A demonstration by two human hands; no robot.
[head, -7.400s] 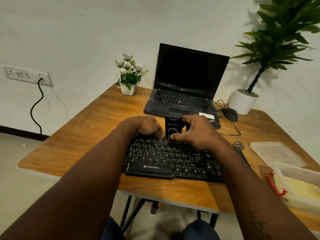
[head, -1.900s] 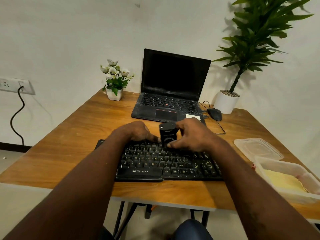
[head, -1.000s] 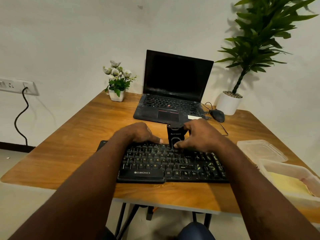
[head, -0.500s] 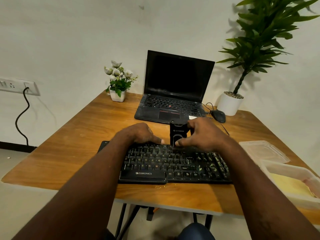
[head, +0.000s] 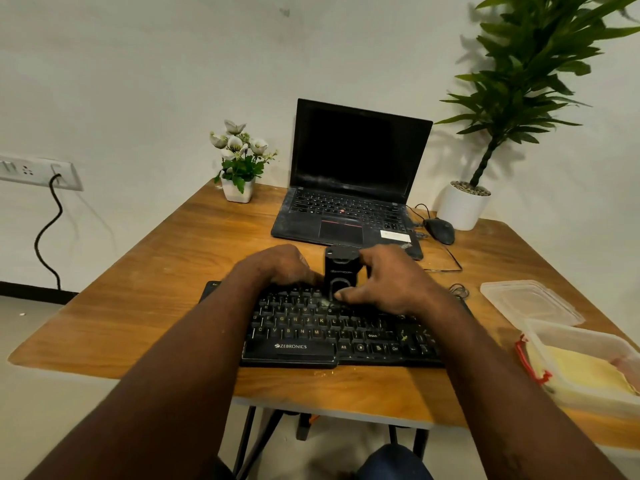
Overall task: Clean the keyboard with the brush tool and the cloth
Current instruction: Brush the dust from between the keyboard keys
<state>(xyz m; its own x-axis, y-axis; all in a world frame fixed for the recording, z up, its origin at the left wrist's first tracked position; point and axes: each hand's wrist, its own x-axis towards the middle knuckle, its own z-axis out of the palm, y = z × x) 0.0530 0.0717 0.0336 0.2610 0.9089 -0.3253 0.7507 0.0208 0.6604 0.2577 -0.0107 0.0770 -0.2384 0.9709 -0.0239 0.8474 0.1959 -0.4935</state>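
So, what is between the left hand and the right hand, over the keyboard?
In the head view, the black brush tool stands upright there on the upper rows of the keyboard, gripped by the right hand.

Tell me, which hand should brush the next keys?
Right. The right hand grips the black brush tool, which stands on the keyboard's upper rows. The left hand rests on the keys beside it, holds no tool, and probably steadies the keyboard.

Two hands [head: 277,268] [head: 391,285], two potted plants [head: 239,161] [head: 526,74], one keyboard [head: 311,327], one brush tool [head: 341,268], one laptop [head: 356,161] and one mouse [head: 440,230] are counted.
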